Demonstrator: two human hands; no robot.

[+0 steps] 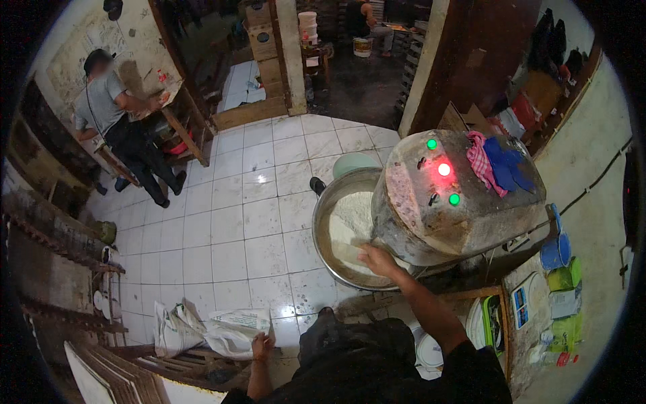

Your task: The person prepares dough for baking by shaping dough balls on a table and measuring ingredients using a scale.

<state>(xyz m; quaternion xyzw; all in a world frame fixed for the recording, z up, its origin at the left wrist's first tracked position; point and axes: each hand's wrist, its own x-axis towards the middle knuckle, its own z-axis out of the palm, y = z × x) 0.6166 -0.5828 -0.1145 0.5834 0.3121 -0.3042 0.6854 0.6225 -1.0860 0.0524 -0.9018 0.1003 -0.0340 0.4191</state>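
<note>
A large round metal mixing bowl [319,252] holds a mound of pale flour [351,215]. My right hand [381,261] reaches over the bowl's near side, with its fingers extended at the flour, and appears to hold nothing. The big mixer's worn housing [444,209] overhangs the bowl's right part and hides what is beneath. Low on the left, my left hand [262,346] is beside the edge of a white printed sack [235,331]. Its fingers look loosely bent and apart; whether they touch the sack is unclear.
On the mixer lie a pink checked cloth [479,161] and a blue cloth [508,165], near lit green and red lamps. A blue scale [520,306] and packets stand on the right-hand table. One person [114,121] stands at a table far left; another [363,23] sits beyond the doorway.
</note>
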